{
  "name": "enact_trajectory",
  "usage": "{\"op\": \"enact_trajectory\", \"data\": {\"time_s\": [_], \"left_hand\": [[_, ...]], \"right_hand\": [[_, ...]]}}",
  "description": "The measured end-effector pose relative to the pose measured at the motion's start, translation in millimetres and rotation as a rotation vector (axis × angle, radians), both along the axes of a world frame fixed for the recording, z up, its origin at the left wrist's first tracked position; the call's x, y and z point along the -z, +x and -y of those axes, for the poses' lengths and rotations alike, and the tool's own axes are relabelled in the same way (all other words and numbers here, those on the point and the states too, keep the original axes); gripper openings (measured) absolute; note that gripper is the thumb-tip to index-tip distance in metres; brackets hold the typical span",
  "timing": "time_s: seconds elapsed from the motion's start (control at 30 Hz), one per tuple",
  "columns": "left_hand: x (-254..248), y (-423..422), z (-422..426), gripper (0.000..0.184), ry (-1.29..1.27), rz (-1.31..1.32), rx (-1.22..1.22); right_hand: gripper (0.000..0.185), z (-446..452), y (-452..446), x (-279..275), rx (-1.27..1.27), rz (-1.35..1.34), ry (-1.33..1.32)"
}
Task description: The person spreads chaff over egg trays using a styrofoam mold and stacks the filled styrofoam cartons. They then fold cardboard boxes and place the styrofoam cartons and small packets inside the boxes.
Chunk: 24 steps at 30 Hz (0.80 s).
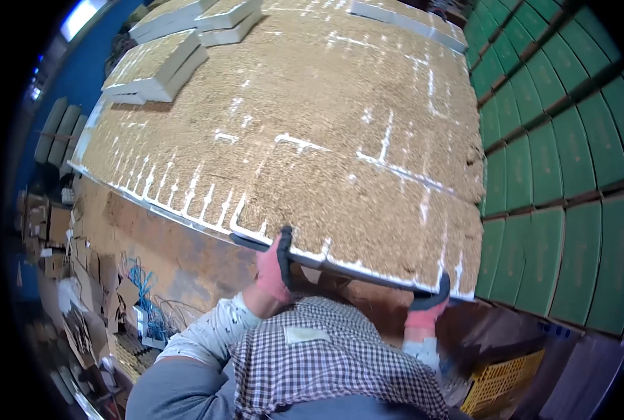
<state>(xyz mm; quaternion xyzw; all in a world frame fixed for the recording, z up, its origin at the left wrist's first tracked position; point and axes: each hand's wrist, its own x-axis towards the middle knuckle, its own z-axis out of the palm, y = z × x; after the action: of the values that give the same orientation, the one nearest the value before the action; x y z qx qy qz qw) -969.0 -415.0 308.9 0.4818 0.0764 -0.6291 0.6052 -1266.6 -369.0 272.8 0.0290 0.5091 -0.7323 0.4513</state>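
Note:
My left hand (275, 267), in a pink and black glove, grips the near edge of a white-rimmed tray (347, 203) filled with brown grainy material. Its thumb lies on top of the rim and its other fingers reach along and under the edge. Farther right on that same edge, my right hand (427, 308) wears a matching glove, thumb up over the rim and fingers mostly hidden below. The tray lies nearly level with the wide brown-covered surface (312, 77) around it, where white rims and lines show through.
White-sided trays (168, 73) of the same material are stacked at the far left, with another tray (410, 24) at the back right. Green boxes (564, 161) form a wall on the right. Below are a yellow crate (504, 381), blue strapping (144, 301) and cardboard (88, 273).

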Motion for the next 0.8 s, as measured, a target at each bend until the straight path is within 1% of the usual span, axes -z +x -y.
{"op": "enact_trajectory", "data": {"time_s": [0.03, 0.07, 0.13, 0.17, 0.2, 0.27, 0.3, 0.33, 0.37, 0.4, 0.43, 0.5, 0.53, 0.57, 0.6, 0.63, 0.67, 0.7, 0.73, 0.77, 0.8], "left_hand": [[-19, 4, -4, 0.02, 0.031, 0.022, 0.031], [-27, 11, -10, 0.02, 0.056, 0.048, 0.048], [-15, 31, -19, 0.025, 0.019, 0.226, 0.121], [-25, 46, -17, 0.023, 0.123, 0.352, 0.258], [-34, 50, -15, 0.018, 0.026, 0.527, 0.134], [-37, 78, -10, 0.016, -0.331, 0.324, -0.046], [-44, 96, -5, 0.022, -0.356, 0.32, -0.079], [-38, 45, -22, 0.031, -0.414, 0.366, -0.087], [-31, 34, -24, 0.034, -0.46, 0.388, -0.122], [-14, 31, -23, 0.034, -0.516, 0.453, -0.194], [-4, 25, -29, 0.033, -0.63, 0.83, -0.142], [21, 16, -25, 0.03, -0.678, 0.81, -0.188], [50, 15, -18, 0.029, -0.595, 0.416, -0.236], [77, 13, -12, 0.029, -0.608, 0.406, -0.305], [97, 10, -8, 0.029, -0.604, 0.376, -0.356], [92, 3, -6, 0.03, -0.649, 0.261, -0.369], [97, 2, 2, 0.031, -0.607, 0.351, -0.388], [101, -1, 3, 0.032, -0.593, 0.388, -0.36], [93, -10, 1, 0.032, -0.579, 0.421, -0.332], [102, -9, 7, 0.032, -0.619, 0.442, -0.33], [111, -5, 9, 0.033, -0.656, 0.456, -0.348]], "right_hand": [[0.045, -9, 1, -6, -0.043, -0.031, -0.03], [0.046, -15, 2, -7, -0.098, -0.056, -0.069], [0.045, -11, 13, -8, -0.183, -0.075, -0.117], [0.045, -11, 21, -10, -0.211, -0.079, -0.13], [0.045, -5, 32, -16, -0.232, -0.095, -0.143], [0.045, 22, 57, -23, -0.285, -0.125, -0.178], [0.045, 41, 66, -27, -0.316, -0.149, -0.218], [0.045, 48, 35, -11, -0.335, -0.105, -0.262], [0.045, 65, 27, -6, -0.357, -0.102, -0.291], [0.045, 78, 23, -4, -0.38, -0.108, -0.323], [0.045, 85, 15, 7, -0.4, -0.098, -0.355], [0.044, 85, 3, 32, -0.455, -0.095, -0.432], [0.044, 81, -4, 52, -0.491, -0.089, -0.493], [0.044, 82, -13, 79, -0.517, -0.054, -0.568], [0.044, 87, -19, 102, -0.516, 0.014, -0.626], [0.042, 110, -29, 142, -0.495, 0.312, -0.691], [0.041, 113, -26, 155, -0.358, 0.42, -0.599], [0.041, 117, -34, 163, -0.678, 0.867, -0.902], [0.039, 123, -41, 168, -0.905, 1.06, -1.08], [0.037, 130, -49, 173, -1.175, 1.201, -1.218], [0.034, 121, -45, 154, -1.018, 0.9, -1.104]]}}
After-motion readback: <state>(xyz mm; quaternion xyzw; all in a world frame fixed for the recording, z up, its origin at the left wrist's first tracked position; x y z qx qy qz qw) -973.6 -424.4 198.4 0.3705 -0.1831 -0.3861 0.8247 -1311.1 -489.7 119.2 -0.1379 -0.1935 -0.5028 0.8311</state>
